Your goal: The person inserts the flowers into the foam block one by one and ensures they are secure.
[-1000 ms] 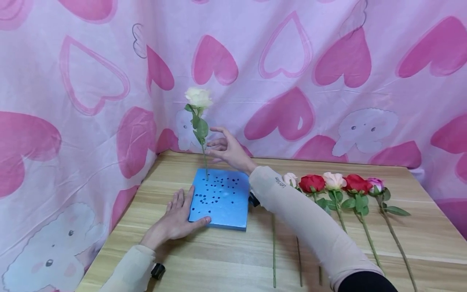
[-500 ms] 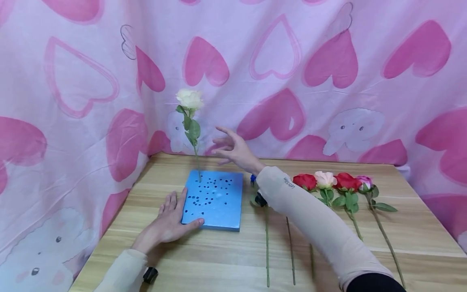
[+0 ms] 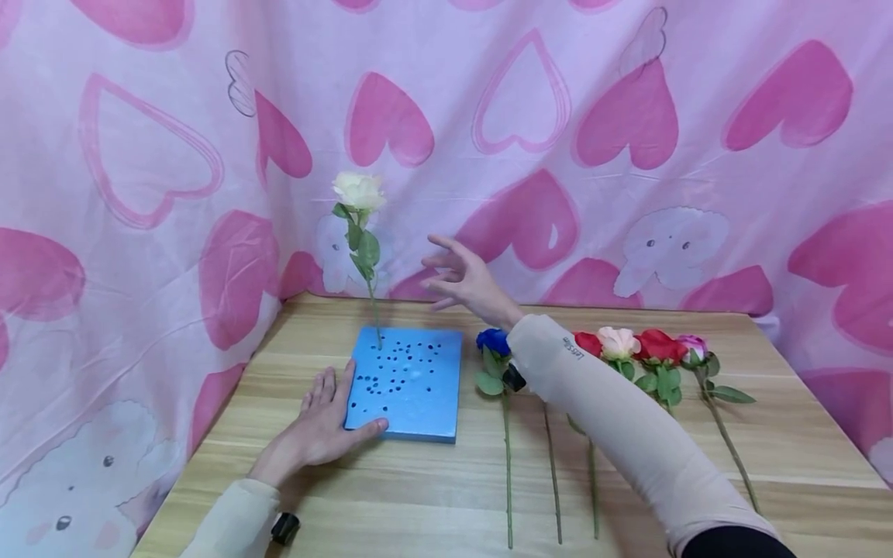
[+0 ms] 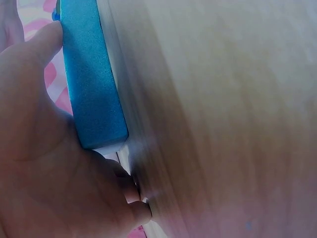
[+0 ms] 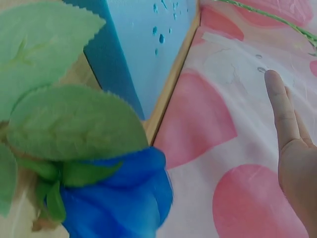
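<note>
A white rose [image 3: 359, 191] stands nearly upright, its stem in the far left part of a blue foam block [image 3: 418, 411] dotted with dark holes. My left hand [image 3: 314, 426] lies against the block's left side, fingers extended on the table and thumb over the near edge. In the left wrist view, the thumb touches the block [image 4: 91, 74]. Raised above the table's far edge, my right hand [image 3: 470, 283] has spread fingers, holds nothing and is apart from the rose stem. Below its wrist lies a blue rose [image 3: 491, 341], large in the right wrist view, where its petals [image 5: 119, 198] show.
Right of the block, several roses lie side by side on the wooden table [image 3: 391, 504], including a pale pink one [image 3: 618, 342], a red one [image 3: 659, 346] and a purple-pink one [image 3: 692, 347]. My right sleeve [image 3: 600, 418] covers some of them. A heart-patterned curtain [image 3: 446, 46] hangs behind.
My right hand has moved right, away from the white rose's stem, uncovering the blue rose. The white rose still stands in the block. My left hand stays against the block; the view has shifted slightly.
</note>
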A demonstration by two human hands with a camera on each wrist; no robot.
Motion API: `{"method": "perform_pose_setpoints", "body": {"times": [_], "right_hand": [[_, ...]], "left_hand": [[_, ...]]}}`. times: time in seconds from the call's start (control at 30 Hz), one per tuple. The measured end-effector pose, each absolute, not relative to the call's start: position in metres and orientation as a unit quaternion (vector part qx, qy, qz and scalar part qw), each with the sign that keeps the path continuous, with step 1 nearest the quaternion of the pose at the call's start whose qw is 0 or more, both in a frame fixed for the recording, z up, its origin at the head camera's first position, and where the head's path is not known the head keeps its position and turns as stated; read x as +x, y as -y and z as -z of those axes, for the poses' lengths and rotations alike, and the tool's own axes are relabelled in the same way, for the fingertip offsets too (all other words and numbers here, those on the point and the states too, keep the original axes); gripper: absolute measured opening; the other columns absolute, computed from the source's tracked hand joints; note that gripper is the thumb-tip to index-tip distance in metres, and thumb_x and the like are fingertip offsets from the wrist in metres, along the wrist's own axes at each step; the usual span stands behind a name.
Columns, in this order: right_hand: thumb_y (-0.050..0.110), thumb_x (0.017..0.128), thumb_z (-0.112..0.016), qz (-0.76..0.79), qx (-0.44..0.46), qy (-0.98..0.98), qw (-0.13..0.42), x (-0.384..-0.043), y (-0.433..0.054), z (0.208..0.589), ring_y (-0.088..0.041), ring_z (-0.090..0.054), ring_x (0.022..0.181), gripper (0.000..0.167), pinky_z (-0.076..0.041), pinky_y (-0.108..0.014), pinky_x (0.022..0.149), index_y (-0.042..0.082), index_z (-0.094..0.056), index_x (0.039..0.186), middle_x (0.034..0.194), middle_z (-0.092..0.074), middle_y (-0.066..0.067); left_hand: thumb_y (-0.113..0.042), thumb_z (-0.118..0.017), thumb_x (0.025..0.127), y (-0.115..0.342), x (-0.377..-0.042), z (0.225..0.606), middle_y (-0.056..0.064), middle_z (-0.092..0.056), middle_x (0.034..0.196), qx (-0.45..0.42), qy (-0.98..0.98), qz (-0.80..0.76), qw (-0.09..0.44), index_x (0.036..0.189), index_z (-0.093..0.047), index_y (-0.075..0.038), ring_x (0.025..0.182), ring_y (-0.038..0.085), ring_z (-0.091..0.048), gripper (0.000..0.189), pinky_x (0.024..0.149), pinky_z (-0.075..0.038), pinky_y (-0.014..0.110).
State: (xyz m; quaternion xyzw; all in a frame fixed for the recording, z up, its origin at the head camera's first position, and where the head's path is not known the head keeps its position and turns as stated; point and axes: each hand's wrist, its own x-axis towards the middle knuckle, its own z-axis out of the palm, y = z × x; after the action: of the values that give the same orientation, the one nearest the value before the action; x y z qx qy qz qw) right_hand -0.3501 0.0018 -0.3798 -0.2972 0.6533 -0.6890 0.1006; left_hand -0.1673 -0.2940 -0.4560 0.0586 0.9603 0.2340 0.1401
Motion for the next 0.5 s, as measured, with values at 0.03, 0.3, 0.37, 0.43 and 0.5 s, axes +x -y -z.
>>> {"method": "perform_pose_setpoints", "body": {"times": [0.03,0.3,0.37,0.43,0.5], "right_hand": [[0.002,0.104,-0.078,0.691,-0.297,-0.652,0.101,-0.350,-0.004,0.378,-0.046,-0.069,0.134,0.084,-0.066,-0.064,0.089,0.027,-0.038,0.174,0.162,-0.058,-0.020],[0.000,0.105,-0.075,0.695,-0.286,-0.652,0.100,-0.346,-0.029,0.369,-0.043,-0.071,0.131,0.084,-0.064,-0.067,0.091,0.027,-0.037,0.174,0.164,-0.056,-0.021],[0.000,0.105,-0.075,0.693,-0.281,-0.656,0.098,-0.346,-0.036,0.369,-0.042,-0.071,0.131,0.085,-0.064,-0.067,0.091,0.025,-0.035,0.175,0.163,-0.056,-0.021],[0.000,0.106,-0.074,0.692,-0.278,-0.659,0.097,-0.345,-0.044,0.368,-0.044,-0.070,0.132,0.085,-0.063,-0.068,0.092,0.023,-0.032,0.176,0.163,-0.056,-0.023],[0.000,0.106,-0.073,0.692,-0.276,-0.660,0.095,-0.344,-0.052,0.367,-0.050,-0.067,0.135,0.084,-0.062,-0.069,0.092,0.020,-0.031,0.176,0.163,-0.054,-0.026]], "left_hand": [[-0.082,-0.062,0.098,0.294,-0.167,0.456,0.039,0.010,0.179,0.059,-0.960,-0.233,0.140,0.179,0.006,-0.009,0.166,0.060,0.010,0.128,0.131,-0.001,0.077],[-0.081,-0.062,0.099,0.295,-0.167,0.457,0.040,0.011,0.178,0.061,-0.960,-0.235,0.139,0.179,0.007,-0.009,0.166,0.060,0.012,0.128,0.131,0.000,0.077],[-0.081,-0.062,0.098,0.294,-0.167,0.457,0.040,0.010,0.178,0.060,-0.960,-0.235,0.138,0.179,0.006,-0.008,0.166,0.060,0.011,0.128,0.131,-0.001,0.078],[-0.082,-0.063,0.098,0.294,-0.168,0.456,0.040,0.010,0.178,0.060,-0.960,-0.235,0.138,0.179,0.006,-0.008,0.166,0.061,0.011,0.129,0.130,-0.001,0.078],[-0.082,-0.063,0.098,0.294,-0.168,0.457,0.040,0.010,0.179,0.061,-0.960,-0.236,0.139,0.179,0.006,-0.008,0.166,0.061,0.011,0.129,0.130,-0.001,0.079]]}}
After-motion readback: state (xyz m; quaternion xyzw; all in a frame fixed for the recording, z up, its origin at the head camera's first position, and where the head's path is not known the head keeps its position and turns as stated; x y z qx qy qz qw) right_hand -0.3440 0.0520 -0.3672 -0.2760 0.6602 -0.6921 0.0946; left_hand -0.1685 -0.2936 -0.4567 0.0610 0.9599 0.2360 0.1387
